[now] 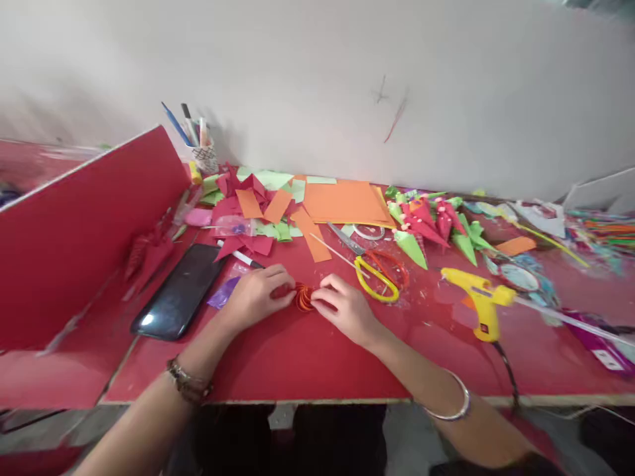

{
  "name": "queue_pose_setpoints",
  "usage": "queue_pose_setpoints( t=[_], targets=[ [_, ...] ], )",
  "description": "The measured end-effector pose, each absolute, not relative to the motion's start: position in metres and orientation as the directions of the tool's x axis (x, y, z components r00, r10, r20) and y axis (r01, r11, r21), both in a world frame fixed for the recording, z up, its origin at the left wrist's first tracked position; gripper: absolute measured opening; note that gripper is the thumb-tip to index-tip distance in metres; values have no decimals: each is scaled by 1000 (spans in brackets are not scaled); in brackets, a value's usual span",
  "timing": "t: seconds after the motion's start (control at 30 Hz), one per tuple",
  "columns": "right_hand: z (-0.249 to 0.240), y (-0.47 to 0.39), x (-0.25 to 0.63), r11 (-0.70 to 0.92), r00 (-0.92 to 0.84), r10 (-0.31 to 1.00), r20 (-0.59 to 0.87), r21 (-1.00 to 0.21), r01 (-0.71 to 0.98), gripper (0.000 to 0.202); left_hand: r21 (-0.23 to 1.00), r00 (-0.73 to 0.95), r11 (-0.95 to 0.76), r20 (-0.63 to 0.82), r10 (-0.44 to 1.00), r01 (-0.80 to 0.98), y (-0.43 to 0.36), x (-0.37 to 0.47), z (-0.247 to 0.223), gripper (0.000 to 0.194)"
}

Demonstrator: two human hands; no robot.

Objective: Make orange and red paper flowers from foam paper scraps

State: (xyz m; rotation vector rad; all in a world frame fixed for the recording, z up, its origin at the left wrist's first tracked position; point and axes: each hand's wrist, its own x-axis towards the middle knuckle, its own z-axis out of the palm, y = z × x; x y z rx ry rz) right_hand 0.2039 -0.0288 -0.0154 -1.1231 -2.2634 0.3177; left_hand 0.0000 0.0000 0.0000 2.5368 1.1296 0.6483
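Between my two hands, just above the red table [297, 370], is a small orange-and-red coil of thin loops [303, 297]. My left hand [260, 294] pinches its left side between thumb and fingers. On the right side, the fingertips of my right hand [344, 307] close on the same coil. Whether it is paper, thread or wire, I cannot make out. Scissors [377, 274] with yellow and orange handles lie just beyond my right hand, beside a thin stick [342, 256]. A white marker [241, 255] and a scrap of purple film [224, 293] are near my left hand.
A black phone [181, 291] lies at left by a red upright panel [89, 244]. Orange sheets [347, 201], paper scraps [251, 203] and red-green paper cones [426, 221] line the back. At right rests a yellow glue gun [481, 297], its cord over the front edge. A pen cup [206, 157] stands back left.
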Motion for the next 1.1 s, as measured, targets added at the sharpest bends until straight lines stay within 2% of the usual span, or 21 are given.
queue_pose_setpoints(
  t=[0.53,1.1],
  targets=[
    [-11,-29,205,588,-467,809,358,-455,669,10,466,597,-613,204,776,638,2,0,-2,12],
    [-8,-29,205,572,-448,819,359,-450,686,8,525,627,-641,238,742,560,1,3,2,9]
  ],
)
